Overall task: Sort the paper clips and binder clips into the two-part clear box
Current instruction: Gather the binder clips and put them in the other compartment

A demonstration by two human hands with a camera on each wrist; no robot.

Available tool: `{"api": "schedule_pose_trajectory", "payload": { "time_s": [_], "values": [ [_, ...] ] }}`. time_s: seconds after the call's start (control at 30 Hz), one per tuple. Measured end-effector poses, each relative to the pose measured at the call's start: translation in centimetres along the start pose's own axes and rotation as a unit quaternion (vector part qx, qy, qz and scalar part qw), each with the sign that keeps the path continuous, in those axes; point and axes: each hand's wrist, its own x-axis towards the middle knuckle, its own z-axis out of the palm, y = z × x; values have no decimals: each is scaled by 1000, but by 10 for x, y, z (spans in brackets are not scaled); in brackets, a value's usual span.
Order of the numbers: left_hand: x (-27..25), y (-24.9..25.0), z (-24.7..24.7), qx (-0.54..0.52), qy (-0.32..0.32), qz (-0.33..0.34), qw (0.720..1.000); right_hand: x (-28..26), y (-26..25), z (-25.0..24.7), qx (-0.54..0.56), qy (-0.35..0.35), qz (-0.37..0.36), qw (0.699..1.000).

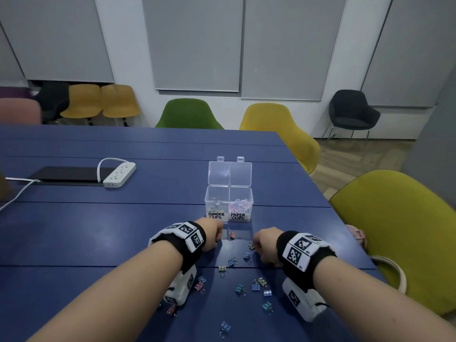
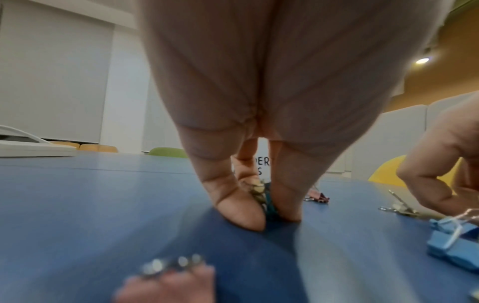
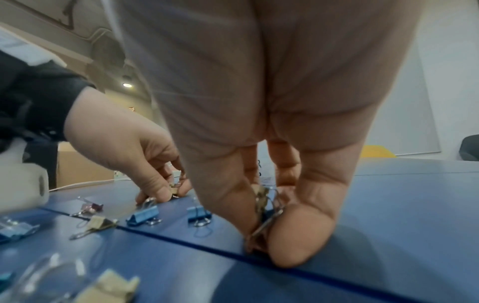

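Spanning the room, a blue table (image 1: pixel 98 230) faces coloured chairs (image 1: pixel 188 114).

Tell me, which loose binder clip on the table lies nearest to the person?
The blue binder clip at the bottom of the head view. It lies alone, closer to the person than every other loose clip and behind both wrists.

The worktop (image 1: pixel 123 218) is a smooth, matt blue surface with a faint sheen. The two-part box (image 1: pixel 228 203) is clear, glossy plastic with white paper-like labels. The binder clips (image 1: pixel 256 286) have painted bodies in pastel colours and shiny bare-metal wire handles. The power strip (image 1: pixel 119 175) looks like smooth white plastic. The wristbands (image 1: pixel 293 250) are black cloth carrying printed white marker blocks. The chairs (image 1: pixel 278 124) look upholstered in matt fabric.
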Motion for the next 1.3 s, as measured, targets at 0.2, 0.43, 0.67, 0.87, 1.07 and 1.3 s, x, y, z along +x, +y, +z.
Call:
{"api": "schedule_pose_trajectory", "payload": {
  "time_s": [0.2,0.43,0.67,0.87,1.07,1.3],
  "values": [
    [-8,-17,-10,-141,-13,-4,990,-5,8,4,99,14,11,995],
    [16,-30,-49,-351,330,-16,876,5,28,-9,372,97,-16,923],
    [34,-31,-42,-290,315,-47,903,44,6,-78,490,298,-61,817],
    [3,-57,-40,-305,307,-32,901,77,-20,-104,443,251,-56,859],
    [-50,-81,-26,-276,179,-14,944,52,-12,-84,380,271,-29,884],
    [-125,-83,2,-200,-94,-71,973,-30,18,-22,340,66,-51,937]
  ]
}}
